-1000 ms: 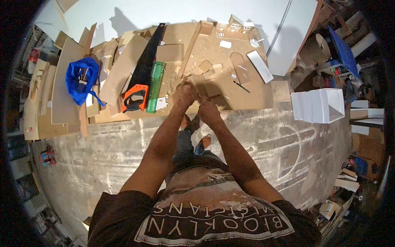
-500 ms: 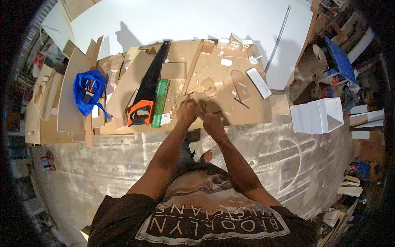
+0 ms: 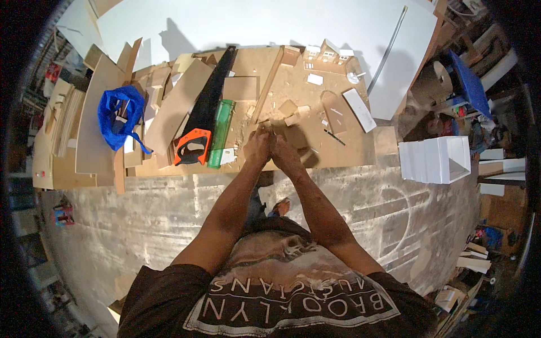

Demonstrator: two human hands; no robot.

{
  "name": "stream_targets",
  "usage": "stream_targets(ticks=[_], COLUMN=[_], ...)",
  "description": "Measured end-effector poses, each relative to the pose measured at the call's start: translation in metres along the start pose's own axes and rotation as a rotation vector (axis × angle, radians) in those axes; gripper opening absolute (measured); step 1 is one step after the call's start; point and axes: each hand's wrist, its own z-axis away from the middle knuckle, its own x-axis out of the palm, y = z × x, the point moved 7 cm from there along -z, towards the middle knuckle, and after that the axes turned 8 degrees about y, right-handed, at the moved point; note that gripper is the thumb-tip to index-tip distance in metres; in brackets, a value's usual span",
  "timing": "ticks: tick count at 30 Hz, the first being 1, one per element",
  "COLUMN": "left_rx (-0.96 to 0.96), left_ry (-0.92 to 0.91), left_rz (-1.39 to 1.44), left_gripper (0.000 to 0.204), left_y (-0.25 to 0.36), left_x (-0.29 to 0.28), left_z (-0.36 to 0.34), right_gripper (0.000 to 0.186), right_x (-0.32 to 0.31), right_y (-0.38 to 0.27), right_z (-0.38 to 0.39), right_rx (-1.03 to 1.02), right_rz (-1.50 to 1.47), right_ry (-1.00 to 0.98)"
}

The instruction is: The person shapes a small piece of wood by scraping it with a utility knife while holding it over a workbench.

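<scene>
From the head view I see both of my hands brought together at the near edge of the low brown board bench (image 3: 349,152). The left hand (image 3: 258,147) and the right hand (image 3: 286,156) press side by side, touching, fingers curled around a small tan wooden piece (image 3: 276,125) that pokes out just above the fingertips, towards the far edge. I can tell both hands are closed on it, but how much of the piece lies inside the grip is hidden.

Just beyond the hands, towards the middle of the bench, lie small tan cardboard offcuts (image 3: 293,112), near but apart from the held piece. A long thin wooden strip (image 3: 266,89) runs from beside my left hand up to the far edge. To the left of the hands a translucent green flat ruler-like bar (image 3: 220,132) lies lengthwise, and just beside it a black-bladed handsaw with an orange handle (image 3: 197,121), handle at the near edge. Farther left, a crumpled blue plastic bag (image 3: 119,115) sits on stacked tan boards. To the right, a white rectangular block (image 3: 359,109) lies tilted near the bench's right edge, and a white open box (image 3: 434,159) stands on the floor well apart.
</scene>
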Motion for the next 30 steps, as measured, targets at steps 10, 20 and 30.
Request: stream_targets(ticks=[10, 20, 30], left_rx=[0.007, -0.029, -0.069], left_ry=[-0.086, -0.063, -0.03], left_rz=[-0.002, -0.054, 0.05], left_gripper=[0.041, 0.042, 0.043], left_y=[-0.004, -0.006, 0.011], left_x=[0.024, 0.006, -0.007], left_z=[-0.011, -0.005, -0.003], right_gripper=[0.051, 0.028, 0.027], right_x=[-0.004, -0.014, 0.034], right_y=[0.016, 0.024, 0.033], right_z=[0.065, 0.037, 0.007], right_rx=[0.483, 0.399, -0.102], right_rz=[0.116, -0.009, 0.131], right_ry=[-0.485, -0.264, -0.074])
